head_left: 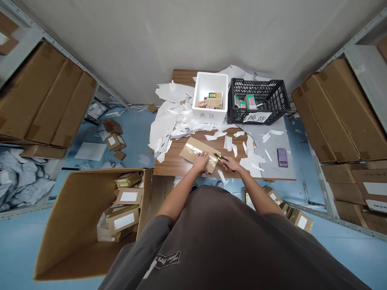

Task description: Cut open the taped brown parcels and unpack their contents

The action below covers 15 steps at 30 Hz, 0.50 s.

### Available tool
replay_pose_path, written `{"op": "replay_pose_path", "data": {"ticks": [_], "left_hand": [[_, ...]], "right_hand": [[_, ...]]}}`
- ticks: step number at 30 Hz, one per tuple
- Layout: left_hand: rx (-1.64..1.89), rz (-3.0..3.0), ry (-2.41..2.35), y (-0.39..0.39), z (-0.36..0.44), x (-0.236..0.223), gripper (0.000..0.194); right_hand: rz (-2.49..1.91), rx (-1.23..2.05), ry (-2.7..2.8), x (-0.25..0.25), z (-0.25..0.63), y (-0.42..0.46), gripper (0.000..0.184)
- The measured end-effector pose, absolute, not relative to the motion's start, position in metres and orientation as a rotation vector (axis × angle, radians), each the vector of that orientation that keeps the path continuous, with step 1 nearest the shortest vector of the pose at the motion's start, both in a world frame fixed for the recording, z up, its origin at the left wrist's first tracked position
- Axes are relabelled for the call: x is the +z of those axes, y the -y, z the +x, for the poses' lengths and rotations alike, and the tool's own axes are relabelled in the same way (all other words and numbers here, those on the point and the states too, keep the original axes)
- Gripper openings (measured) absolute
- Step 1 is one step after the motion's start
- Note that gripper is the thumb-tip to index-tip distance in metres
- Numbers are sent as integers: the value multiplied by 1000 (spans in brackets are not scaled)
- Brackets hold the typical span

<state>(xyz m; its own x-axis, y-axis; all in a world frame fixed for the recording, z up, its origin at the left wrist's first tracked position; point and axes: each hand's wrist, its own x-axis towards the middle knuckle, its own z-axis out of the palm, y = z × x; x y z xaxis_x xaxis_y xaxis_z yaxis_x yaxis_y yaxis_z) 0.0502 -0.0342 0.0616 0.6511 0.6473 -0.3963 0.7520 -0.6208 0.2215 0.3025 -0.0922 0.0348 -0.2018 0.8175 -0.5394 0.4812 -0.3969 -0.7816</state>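
Note:
A flat brown cardboard box (193,146) with clear tape along its top lies aslant near the front edge of the wooden table. My left hand (200,162) grips it from the near side, fingers bent over the taped top. In my right hand (231,163) is a yellow-and-black utility knife (219,156), its fingers wrapped round the handle. The knife's dark tip points left, over the box's right part; whether it touches the cardboard I cannot tell.
Torn white paper (165,121) covers the table's left side. Behind stand a white foam bin (210,117) and a black crate (260,108), both holding small packages. A large open carton (60,225) with parcels is at lower left. Shelves with cartons (341,108) flank both sides.

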Motion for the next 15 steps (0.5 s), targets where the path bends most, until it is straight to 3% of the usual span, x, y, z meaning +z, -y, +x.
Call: {"op": "replay_pose_path", "data": {"ticks": [6,15], "left_hand": [[-327,2483,-1099,34,45,57,114],[-283,2481,-1081,36,40,54,112]], "right_hand": [[-1880,1648,1637,37,307,112,45],[-1805,1997,1349,40,307,118,61]]}}
